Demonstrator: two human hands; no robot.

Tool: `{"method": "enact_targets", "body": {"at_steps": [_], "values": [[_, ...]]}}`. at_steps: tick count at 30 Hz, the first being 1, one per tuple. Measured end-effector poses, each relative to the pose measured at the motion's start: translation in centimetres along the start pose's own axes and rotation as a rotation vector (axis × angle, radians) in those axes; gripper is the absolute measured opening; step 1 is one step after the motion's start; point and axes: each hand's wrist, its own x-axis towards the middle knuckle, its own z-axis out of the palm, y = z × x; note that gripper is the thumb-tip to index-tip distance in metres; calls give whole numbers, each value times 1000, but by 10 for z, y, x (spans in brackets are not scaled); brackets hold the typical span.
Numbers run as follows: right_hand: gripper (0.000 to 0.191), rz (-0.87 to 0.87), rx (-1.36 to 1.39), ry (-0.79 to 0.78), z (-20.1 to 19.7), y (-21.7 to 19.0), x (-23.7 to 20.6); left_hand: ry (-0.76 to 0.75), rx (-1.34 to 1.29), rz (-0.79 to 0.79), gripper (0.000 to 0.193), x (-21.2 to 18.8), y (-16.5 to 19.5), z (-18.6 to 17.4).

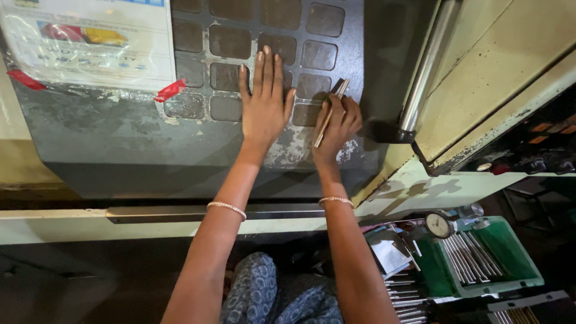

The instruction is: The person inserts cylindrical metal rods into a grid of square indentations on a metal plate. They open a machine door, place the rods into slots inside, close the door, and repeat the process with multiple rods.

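L hand point(266, 105) flat on keypad point(264, 45); R hand point(339, 123) grips rod point(329, 114).

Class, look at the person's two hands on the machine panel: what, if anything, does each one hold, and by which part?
The right hand grips a thin metal rod around its lower half, its top end sticking out. The left hand holds nothing, lying flat on the grey button panel.

I hold a thin metal rod point(329, 114) slanted upper right to lower left, right of frame centre; my other palm presses the dark keypad panel point(252, 36).
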Motion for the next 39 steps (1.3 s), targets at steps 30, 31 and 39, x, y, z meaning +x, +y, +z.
{"method": "enact_targets", "body": {"at_steps": [30,31,39], "values": [[31,-39,-8,-137,-1,2,5,-11,17,26,68,1,2,5],[31,-41,-5,-137,-2,2,5,-5,33,43,67,1,2,5],[31,-37,22,-145,-5,-1,8,-11,6,65,65,1,2,8]]}}
